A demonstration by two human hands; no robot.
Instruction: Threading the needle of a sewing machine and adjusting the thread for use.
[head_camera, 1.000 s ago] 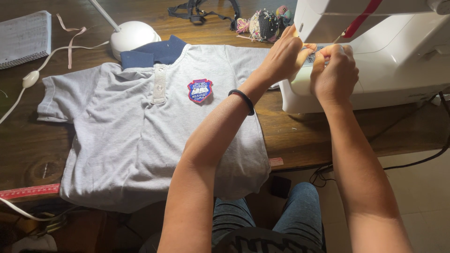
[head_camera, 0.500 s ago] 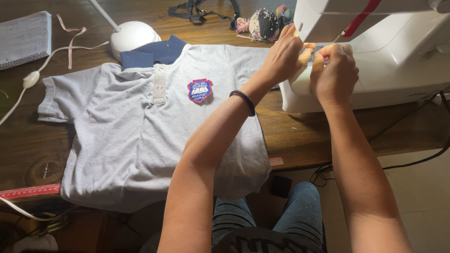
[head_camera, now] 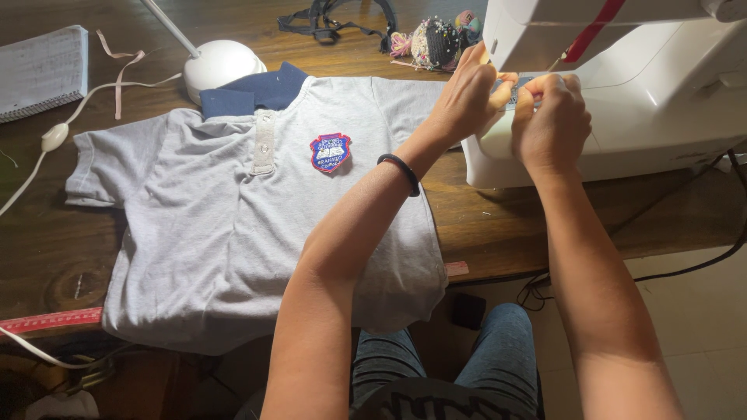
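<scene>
While both hands work at the needle area of the white plastic sewing machine point(head_camera: 622, 93), the left hand point(head_camera: 467, 97) and the right hand point(head_camera: 551, 117) are held close together, fingertips pinched against the front of the machine head. Each hand is curled shut in a fine pinch; what lies between the fingertips is too small to tell. A small bluish patch shows between the two hands, just under the head.

The machine stands ahead and to the right of the person, its long axis running left to right along the dark wooden table point(head_camera: 47, 225). The right hand is squarely in front of it; the left arm reaches in across the table, passing over the right side of the grey short-sleeved polo shirt with navy collar and stitched chest badge point(head_camera: 218, 225), which lies flat to the left.

Behind the shirt stand a white domed lamp base point(head_camera: 222, 66) and a round pincushion stuck with pins point(head_camera: 434, 43). A red measuring tape point(head_camera: 47, 320) lies along the near table edge. Pale tiled floor point(head_camera: 700, 311) shows at lower right.
</scene>
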